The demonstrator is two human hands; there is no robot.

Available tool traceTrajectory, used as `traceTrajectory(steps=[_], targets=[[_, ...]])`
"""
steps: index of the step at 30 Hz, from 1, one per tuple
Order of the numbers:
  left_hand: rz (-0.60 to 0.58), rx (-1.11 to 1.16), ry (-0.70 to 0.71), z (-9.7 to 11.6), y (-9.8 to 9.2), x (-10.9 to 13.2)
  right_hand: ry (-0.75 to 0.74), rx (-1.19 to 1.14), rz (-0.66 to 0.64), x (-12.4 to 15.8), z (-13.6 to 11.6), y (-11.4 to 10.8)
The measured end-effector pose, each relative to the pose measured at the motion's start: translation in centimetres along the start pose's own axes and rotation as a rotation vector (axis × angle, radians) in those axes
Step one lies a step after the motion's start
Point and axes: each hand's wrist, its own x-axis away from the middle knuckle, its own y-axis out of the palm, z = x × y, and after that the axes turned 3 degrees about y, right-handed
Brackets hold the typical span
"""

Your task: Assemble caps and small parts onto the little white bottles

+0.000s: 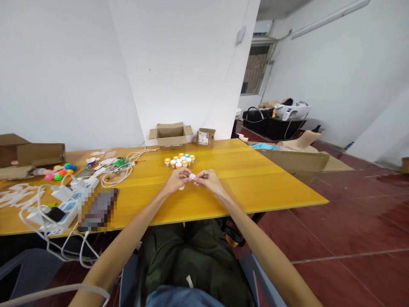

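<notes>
Over the yellow table [249, 170], my left hand [175, 181] and my right hand [209, 181] meet, fingertips pinched on opposite sides of a small white piece with dark spots [192, 176]. It is too small to tell its exact kind. Just beyond my hands stands a cluster of several small white containers [179, 164], most with orange-rimmed lids and one with a blue-rimmed lid [187, 156]. Partly covered by my left hand, another small white container [181, 187] sits on the tabletop.
An open cardboard box [171, 138] and a smaller carton [205, 138] stand by the wall. To the left lie a power strip [72, 209] with white cables, a dark phone-like item [98, 209] and colourful balls [60, 172]. The table's right edge [287, 172] slopes beside a floor carton [287, 162].
</notes>
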Motion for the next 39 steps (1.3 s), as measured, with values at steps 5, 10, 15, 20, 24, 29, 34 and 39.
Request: traceTrajectory(steps=[5, 10, 15, 20, 24, 29, 34, 39], targets=[[-0.041, -0.001, 0.0, 0.4, -0.2, 0.2, 0.027, -0.019, -0.018, -0.1, 0.2, -0.2], [-0.076, -0.005, 0.005, 0.6, -0.3, 0.3, 0.029, -0.034, -0.056, -0.1, 0.6, -0.6], [-0.103, -0.004, 0.004, 0.4, -0.4, 0.3, 0.026, 0.012, -0.104, -0.1, 0.7, -0.7], [-0.111, -0.002, 0.011, 0.4, -0.5, 0.3, 0.022, 0.017, -0.113, 0.1, 0.3, -0.5], [-0.084, -0.015, 0.016, 0.4, -0.4, 0.4, 0.041, 0.0, -0.078, 0.3, 0.2, -0.2], [-0.046, 0.004, 0.018, 0.2, -0.2, 0.4, 0.021, -0.014, -0.037, 0.4, 0.4, 0.2], [-0.031, 0.004, 0.006, 0.2, -0.2, 0.5, 0.02, -0.03, -0.001, 0.5, 0.3, 0.6], [-0.019, 0.017, -0.012, 0.3, -0.1, 0.4, 0.015, -0.026, 0.022, 0.5, 0.4, 0.6]])
